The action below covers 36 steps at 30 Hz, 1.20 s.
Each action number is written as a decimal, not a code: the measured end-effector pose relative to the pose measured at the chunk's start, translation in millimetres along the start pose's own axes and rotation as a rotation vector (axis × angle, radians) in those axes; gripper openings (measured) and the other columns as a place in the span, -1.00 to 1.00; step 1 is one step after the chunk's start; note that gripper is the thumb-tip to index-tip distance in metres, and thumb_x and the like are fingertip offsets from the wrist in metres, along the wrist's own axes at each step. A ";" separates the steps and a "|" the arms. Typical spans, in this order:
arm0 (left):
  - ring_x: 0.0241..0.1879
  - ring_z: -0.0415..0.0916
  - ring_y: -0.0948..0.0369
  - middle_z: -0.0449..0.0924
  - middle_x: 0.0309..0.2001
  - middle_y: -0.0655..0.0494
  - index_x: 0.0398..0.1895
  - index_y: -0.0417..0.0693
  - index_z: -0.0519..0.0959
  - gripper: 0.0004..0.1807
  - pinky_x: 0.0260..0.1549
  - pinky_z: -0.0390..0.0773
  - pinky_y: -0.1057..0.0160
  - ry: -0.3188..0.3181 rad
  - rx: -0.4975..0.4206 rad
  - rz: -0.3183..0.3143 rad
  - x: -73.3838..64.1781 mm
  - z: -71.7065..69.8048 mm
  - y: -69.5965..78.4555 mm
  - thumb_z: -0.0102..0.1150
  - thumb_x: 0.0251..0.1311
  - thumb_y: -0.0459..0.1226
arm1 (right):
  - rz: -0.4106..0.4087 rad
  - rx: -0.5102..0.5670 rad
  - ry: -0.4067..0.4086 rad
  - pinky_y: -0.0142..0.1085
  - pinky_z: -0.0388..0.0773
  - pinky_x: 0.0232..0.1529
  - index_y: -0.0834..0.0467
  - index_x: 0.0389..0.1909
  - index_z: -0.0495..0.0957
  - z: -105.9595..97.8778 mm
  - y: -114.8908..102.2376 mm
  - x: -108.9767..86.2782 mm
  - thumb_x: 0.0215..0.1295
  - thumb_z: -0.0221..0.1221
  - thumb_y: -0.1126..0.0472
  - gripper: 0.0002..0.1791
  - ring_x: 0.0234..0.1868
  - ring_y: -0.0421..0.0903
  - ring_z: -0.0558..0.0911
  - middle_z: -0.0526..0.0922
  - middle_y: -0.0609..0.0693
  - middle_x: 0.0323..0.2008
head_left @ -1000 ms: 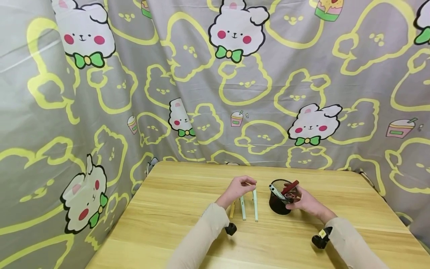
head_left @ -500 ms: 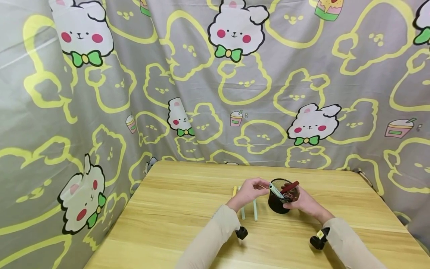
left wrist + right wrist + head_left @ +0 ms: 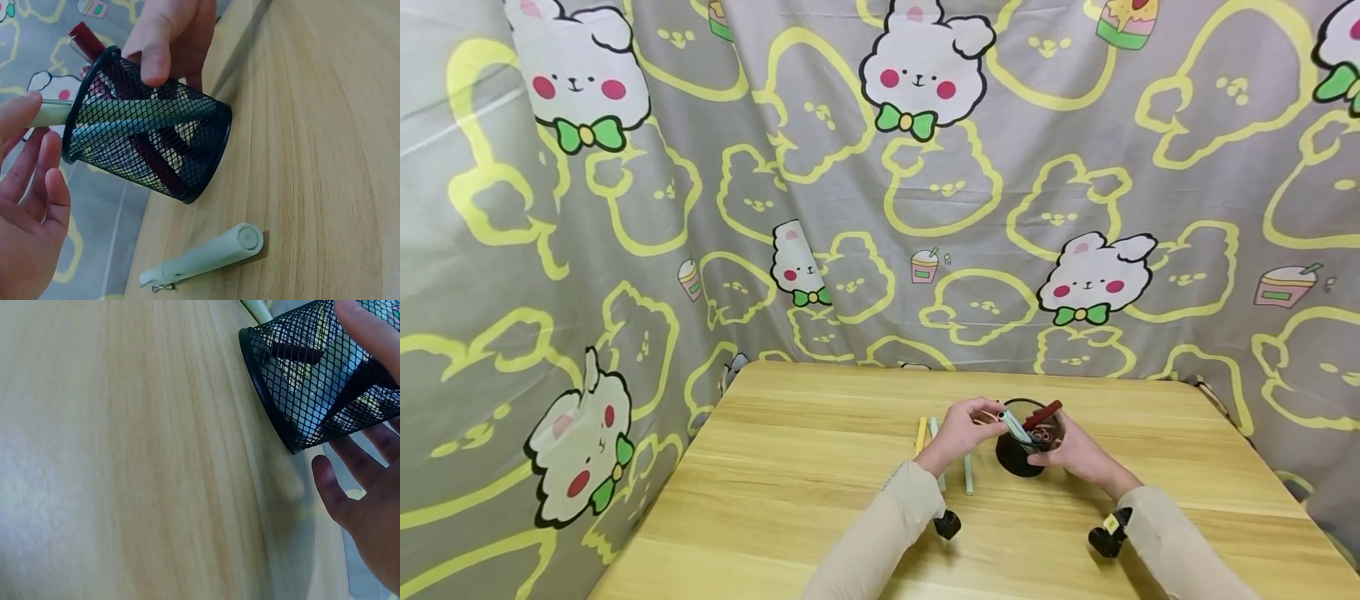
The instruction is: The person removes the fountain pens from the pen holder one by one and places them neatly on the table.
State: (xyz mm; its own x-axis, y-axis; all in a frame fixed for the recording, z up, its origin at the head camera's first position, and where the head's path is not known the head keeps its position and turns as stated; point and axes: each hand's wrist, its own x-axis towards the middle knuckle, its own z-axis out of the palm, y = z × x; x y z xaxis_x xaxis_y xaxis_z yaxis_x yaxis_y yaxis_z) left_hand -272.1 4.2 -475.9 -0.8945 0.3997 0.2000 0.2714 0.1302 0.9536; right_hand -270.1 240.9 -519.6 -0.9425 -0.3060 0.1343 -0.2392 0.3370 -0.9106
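Observation:
My left hand [image 3: 961, 430] is at the rim of a black mesh pen holder [image 3: 1018, 460]. Between its thumb and fingers it pinches the upper end of a pale green pen [image 3: 52, 115], whose lower part is inside the holder. My right hand [image 3: 1081, 453] grips the holder from the right, thumb against the mesh. A dark red pen-like stick [image 3: 1043, 414] leans out of the holder towards that hand. Through the mesh, another pale green-blue pen and more dark red pieces show. Left of the holder, a yellow pen [image 3: 921, 435] and pale green pens [image 3: 968, 475] lie on the table, partly behind the left hand.
The wooden table [image 3: 790, 467] reaches back to a grey patterned curtain [image 3: 850, 167], which also hangs along the left. Black wrist cameras sit under both sleeves. One pale green pen [image 3: 206, 255] lies close below the holder in the left wrist view.
My left hand has moved right, from above the pens on the table to the holder's rim, and now pinches a pen there. My right hand has stayed on the holder.

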 end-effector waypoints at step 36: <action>-0.29 0.56 0.28 0.63 -0.29 0.09 -0.16 -0.16 0.57 -0.80 -0.22 0.56 0.31 0.265 -0.135 0.128 19.1 -10.4 16.2 0.29 0.14 -0.35 | 0.009 0.082 -0.024 -0.38 0.48 -0.08 0.42 0.26 0.08 0.5 0.3 -2.0 -0.10 0.46 0.33 -0.05 0.05 0.07 0.51 0.45 0.34 0.07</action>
State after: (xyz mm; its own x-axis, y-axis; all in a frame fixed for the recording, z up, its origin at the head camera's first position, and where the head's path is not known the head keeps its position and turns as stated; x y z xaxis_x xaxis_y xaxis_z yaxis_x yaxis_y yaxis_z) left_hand -288.4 4.5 -454.3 -0.9223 0.1522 0.3552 0.3542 -0.0349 0.9345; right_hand -268.2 241.2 -520.3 -0.9384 -0.3252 0.1171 -0.2098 0.2664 -0.9408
